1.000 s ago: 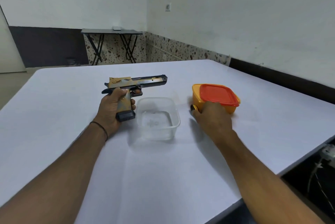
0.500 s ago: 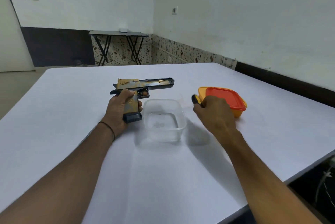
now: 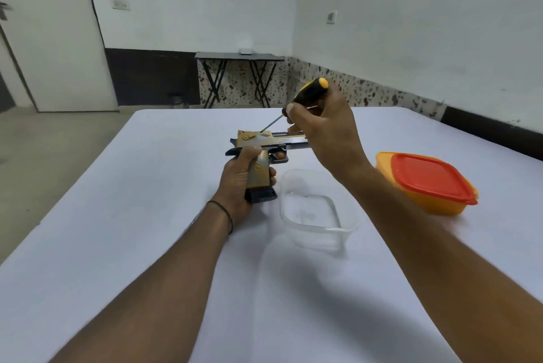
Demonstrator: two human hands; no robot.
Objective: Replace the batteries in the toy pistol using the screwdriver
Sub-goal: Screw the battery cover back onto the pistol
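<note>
Now | left hand [image 3: 238, 183] fingers wrap toy pistol [image 3: 258, 139] grip | right hand [image 3: 329, 133] fingers pinch screwdriver [image 3: 308, 93], tip at slide

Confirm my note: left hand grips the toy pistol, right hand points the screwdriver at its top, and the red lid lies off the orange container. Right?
Not quite: the head view shows the red lid seated on the orange container. The rest holds: the left hand grips the toy pistol, the right hand points the screwdriver at its top.

1 head-worn camera looks forward and down, near the table [image 3: 147, 215].
</note>
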